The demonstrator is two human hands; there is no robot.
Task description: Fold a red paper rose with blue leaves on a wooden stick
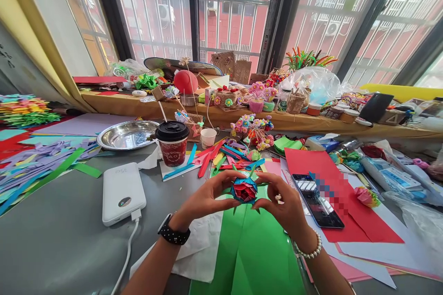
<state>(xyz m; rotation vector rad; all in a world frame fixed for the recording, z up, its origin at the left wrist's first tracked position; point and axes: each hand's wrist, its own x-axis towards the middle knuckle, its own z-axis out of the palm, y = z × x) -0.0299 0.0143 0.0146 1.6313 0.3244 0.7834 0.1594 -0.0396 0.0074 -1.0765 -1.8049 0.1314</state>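
Between both hands, above a green paper sheet (263,253), is a folded paper flower (244,190) with red inner petals and blue outer ones. Thumb and fingers of my left hand (211,196) grip it from the left side. From the right, my right hand (282,200) pinches the flower's edge with thumb and forefinger, its other fingers curled. Green pointed paper tips show around the flower. A watch is on my left wrist and a pearl bracelet on my right.
A white power bank (123,193) with a cable lies left, near a lidded cup (172,143) and a steel plate (129,134). Right of the hands, a phone (317,200) rests on red paper (374,221). Paper strips (44,161) cover the far left. Crafts line the windowsill (138,105).
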